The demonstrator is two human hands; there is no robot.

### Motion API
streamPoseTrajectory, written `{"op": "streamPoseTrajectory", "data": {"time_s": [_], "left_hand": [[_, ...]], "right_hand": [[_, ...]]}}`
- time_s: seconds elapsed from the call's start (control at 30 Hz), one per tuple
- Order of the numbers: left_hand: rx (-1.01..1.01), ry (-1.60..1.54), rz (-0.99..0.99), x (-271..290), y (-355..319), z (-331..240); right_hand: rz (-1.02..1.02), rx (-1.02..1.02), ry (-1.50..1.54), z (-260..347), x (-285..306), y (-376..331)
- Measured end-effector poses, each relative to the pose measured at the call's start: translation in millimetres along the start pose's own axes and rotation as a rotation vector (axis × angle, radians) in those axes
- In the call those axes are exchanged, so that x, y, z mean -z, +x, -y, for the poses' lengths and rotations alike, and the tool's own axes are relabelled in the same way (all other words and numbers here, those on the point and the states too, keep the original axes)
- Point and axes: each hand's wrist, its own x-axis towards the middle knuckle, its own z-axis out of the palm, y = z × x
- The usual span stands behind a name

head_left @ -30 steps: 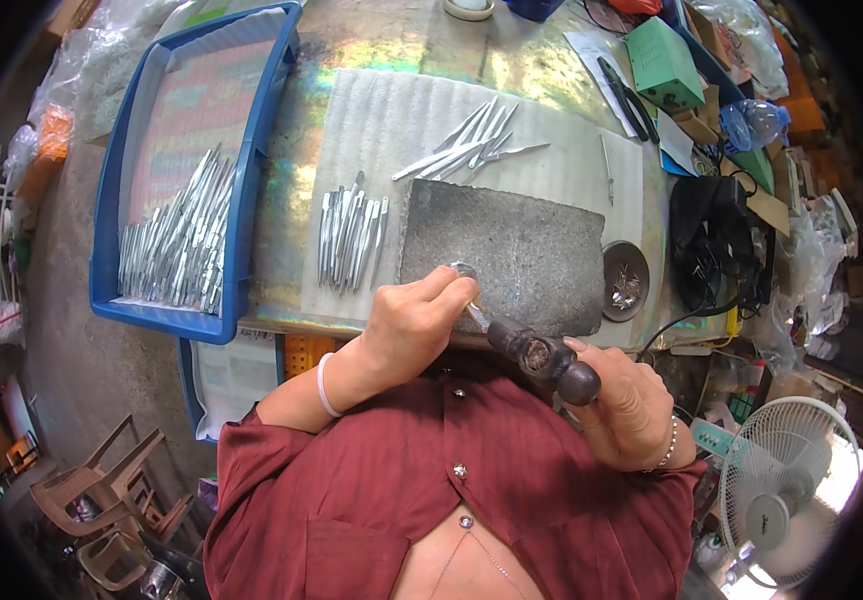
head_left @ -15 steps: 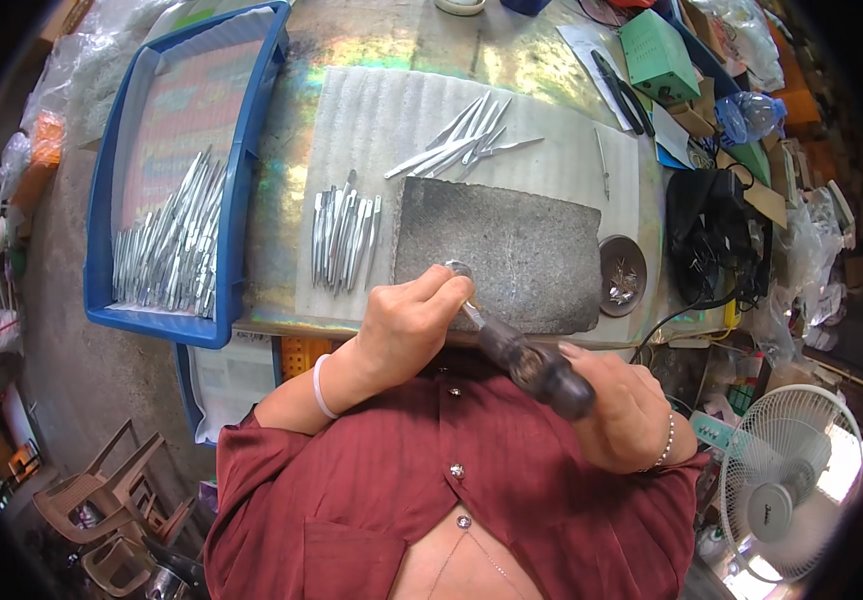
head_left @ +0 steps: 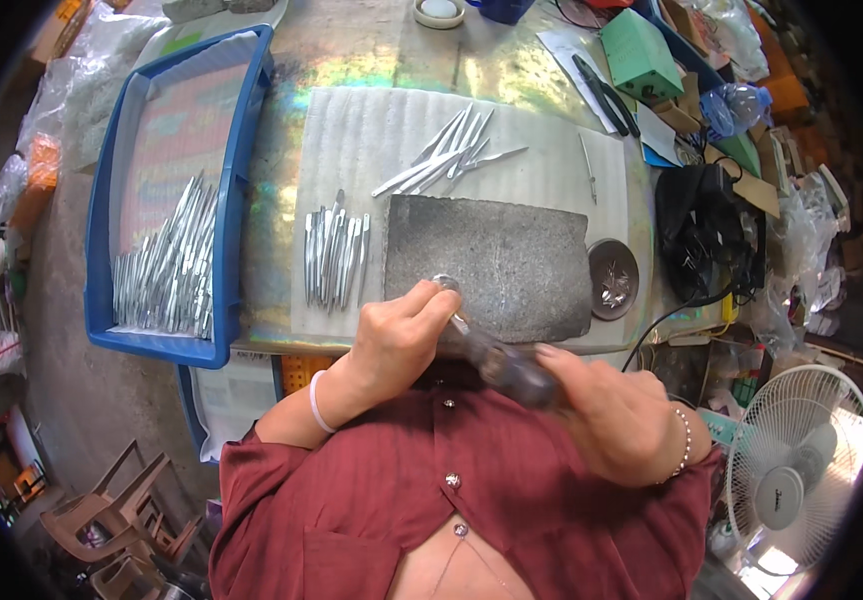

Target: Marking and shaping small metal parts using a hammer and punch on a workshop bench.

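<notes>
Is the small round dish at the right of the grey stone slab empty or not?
Not empty. The small round dish, beside the grey stone slab, holds a few small shiny metal bits in its middle; what they are is too small to tell.

Rough matt grey stone slab (head_left: 496,262); shiny bare-metal strips (head_left: 334,258); glossy blue plastic tray (head_left: 234,190); iridescent, glossy counter (head_left: 281,230); ribbed white mat (head_left: 371,140).

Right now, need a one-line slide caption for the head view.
Left hand steadies a small metal piece on a grey stone slab while the right hand grips a hammer.
</notes>
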Motion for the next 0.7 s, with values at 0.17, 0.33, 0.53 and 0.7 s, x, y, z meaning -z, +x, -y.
{"op": "streamPoseTrajectory", "data": {"time_s": [0.17,0.33,0.53,0.7], "left_hand": [[0.104,-0.198,0.025,10,3,0],[0.730,-1.213,-0.094,40,9,-10],[0.743,-1.495,-0.116,45,17,0],[0.784,-1.521,-0.120,39,22,5]], "right_hand": [[-0.362,-0.104,0.107,-5,-7,5],[-0.361,-0.287,0.053,-55,-60,7],[-0.268,-0.413,-0.092,-81,-103,1],[-0.230,-0.374,-0.145,-80,-96,4]]}}
